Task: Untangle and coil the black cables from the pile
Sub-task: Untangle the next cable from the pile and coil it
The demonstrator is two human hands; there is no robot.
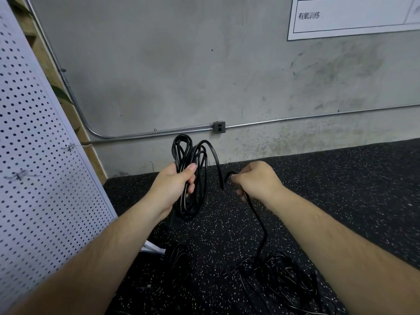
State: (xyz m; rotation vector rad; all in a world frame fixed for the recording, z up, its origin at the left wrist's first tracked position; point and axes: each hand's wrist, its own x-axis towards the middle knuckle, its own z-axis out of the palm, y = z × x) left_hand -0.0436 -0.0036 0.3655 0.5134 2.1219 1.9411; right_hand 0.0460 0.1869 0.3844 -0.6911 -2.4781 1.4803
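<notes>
My left hand [175, 187] grips a coil of black cable [194, 155] held upright at chest height; its loops stick out above and below my fist. My right hand [254, 180] pinches the free run of the same cable [261, 226], which arcs over from the coil and drops to the floor. It ends in a tangled pile of black cables [279, 280] on the speckled mat at the lower right. A smaller black cable bundle [179, 258] lies on the floor at lower centre.
A white pegboard [41, 167] with metal hooks leans at the left. The grey concrete wall ahead carries a metal conduit and a socket box [219, 127]. A white sign [354, 14] hangs at the top right. Black speckled rubber flooring [341, 189] covers the ground.
</notes>
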